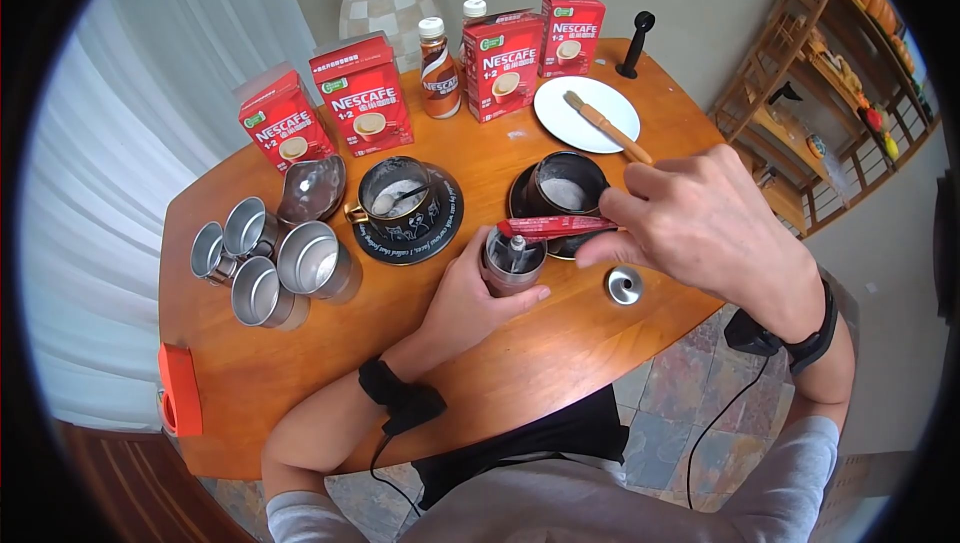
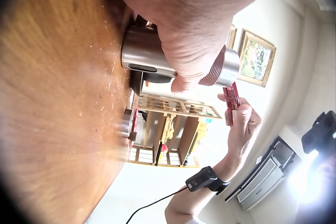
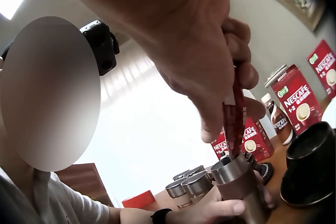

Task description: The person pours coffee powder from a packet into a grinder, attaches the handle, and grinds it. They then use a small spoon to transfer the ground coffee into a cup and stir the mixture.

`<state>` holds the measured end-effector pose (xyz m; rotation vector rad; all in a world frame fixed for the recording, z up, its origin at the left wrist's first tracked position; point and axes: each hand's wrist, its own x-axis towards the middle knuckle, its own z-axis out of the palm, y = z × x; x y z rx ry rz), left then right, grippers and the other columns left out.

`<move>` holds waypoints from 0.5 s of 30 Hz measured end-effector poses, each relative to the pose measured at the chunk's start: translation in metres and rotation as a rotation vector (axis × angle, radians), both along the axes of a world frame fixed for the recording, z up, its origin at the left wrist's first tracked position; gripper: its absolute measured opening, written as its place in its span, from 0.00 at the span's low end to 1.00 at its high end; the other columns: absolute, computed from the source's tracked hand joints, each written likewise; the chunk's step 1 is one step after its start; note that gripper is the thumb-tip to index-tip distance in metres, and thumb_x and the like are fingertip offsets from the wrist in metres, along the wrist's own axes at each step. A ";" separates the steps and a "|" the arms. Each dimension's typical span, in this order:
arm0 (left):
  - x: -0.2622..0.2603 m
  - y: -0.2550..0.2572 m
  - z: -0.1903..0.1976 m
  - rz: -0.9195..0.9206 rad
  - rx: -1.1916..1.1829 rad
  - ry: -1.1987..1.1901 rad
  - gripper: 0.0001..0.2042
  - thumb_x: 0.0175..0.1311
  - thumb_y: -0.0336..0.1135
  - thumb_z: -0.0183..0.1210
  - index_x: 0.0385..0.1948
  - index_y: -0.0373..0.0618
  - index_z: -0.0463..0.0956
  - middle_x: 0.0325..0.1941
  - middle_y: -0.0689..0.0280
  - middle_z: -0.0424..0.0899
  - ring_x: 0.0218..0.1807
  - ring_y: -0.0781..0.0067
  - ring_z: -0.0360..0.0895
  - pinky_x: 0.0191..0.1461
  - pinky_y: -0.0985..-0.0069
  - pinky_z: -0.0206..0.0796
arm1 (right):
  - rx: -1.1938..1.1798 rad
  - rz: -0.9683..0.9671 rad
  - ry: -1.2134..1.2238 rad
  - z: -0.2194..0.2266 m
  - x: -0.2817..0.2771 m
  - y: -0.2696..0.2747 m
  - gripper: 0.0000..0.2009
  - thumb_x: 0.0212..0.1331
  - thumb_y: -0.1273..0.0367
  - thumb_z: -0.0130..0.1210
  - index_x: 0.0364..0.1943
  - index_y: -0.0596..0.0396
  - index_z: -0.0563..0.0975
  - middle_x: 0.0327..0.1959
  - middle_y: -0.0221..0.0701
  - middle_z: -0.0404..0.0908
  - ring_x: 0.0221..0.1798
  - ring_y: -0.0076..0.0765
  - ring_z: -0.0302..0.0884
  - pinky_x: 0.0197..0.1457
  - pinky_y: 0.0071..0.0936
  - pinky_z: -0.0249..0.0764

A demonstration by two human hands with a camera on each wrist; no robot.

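My left hand (image 1: 465,301) wraps round a metal hand coffee grinder (image 2: 144,48) that stands on the wooden table, its top uncovered and a central shaft showing inside. Above the grinder, my right hand (image 1: 690,228) pinches a red stick sachet (image 3: 234,121) between thumb and fingers. The sachet slants down, its lower end right at the grinder's mouth in the right wrist view. Just behind are two black cups on saucers: the left cup (image 1: 388,171) has whitish powder and a spoon in it, the right cup (image 1: 568,165) whitish powder. A small metal lid (image 1: 625,285) lies to the right.
Several metal cups (image 1: 318,255) and a dark dish (image 1: 312,190) stand at the left. Behind are red Nescafe boxes (image 1: 362,98), two bottles (image 1: 438,68), a white plate (image 1: 560,123) with a brush (image 1: 605,125), and a black upright tool (image 1: 637,43). An orange-red object (image 1: 180,390) lies at the left edge.
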<state>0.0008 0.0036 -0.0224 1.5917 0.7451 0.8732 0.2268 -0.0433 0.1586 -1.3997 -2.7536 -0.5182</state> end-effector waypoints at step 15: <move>0.000 0.000 -0.002 -0.013 0.001 -0.029 0.30 0.58 0.32 0.78 0.59 0.39 0.70 0.55 0.63 0.81 0.55 0.76 0.79 0.62 0.72 0.72 | -0.013 0.162 0.937 -0.008 -0.025 0.018 0.17 0.51 0.69 0.77 0.44 0.55 0.83 0.31 0.33 0.79 0.30 0.30 0.77 0.34 0.24 0.75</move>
